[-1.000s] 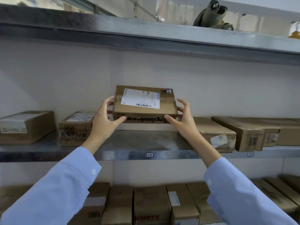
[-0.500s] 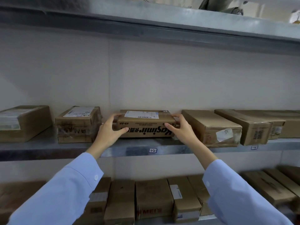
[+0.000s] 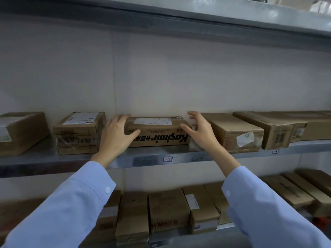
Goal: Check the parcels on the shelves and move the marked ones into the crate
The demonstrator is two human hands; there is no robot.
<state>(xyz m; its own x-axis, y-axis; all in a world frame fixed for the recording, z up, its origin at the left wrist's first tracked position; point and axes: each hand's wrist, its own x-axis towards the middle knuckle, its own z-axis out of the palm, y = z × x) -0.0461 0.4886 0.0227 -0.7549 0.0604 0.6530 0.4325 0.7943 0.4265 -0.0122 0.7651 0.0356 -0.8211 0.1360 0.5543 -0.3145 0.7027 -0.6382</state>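
A flat brown Kasimir parcel (image 3: 157, 134) with a white shipping label on top rests on the middle metal shelf (image 3: 179, 157). My left hand (image 3: 116, 135) is at its left end. The thumb lies on the front face and the blurred fingers reach loosely over the top corner. My right hand (image 3: 198, 129) is at the right end with its fingers spread and lifted off the box; only the thumb touches the front top edge. No crate is in view.
Other cardboard parcels flank it on the same shelf: a labelled one (image 3: 78, 133) to the left and a long one (image 3: 234, 133) close to the right. The lower shelf holds several boxes (image 3: 168, 210). An upper metal shelf (image 3: 197, 17) overhangs.
The parcel came down from tilted in both hands to flat on the shelf, pushed back toward the wall. My right fingers have opened off it and the left grip has loosened.
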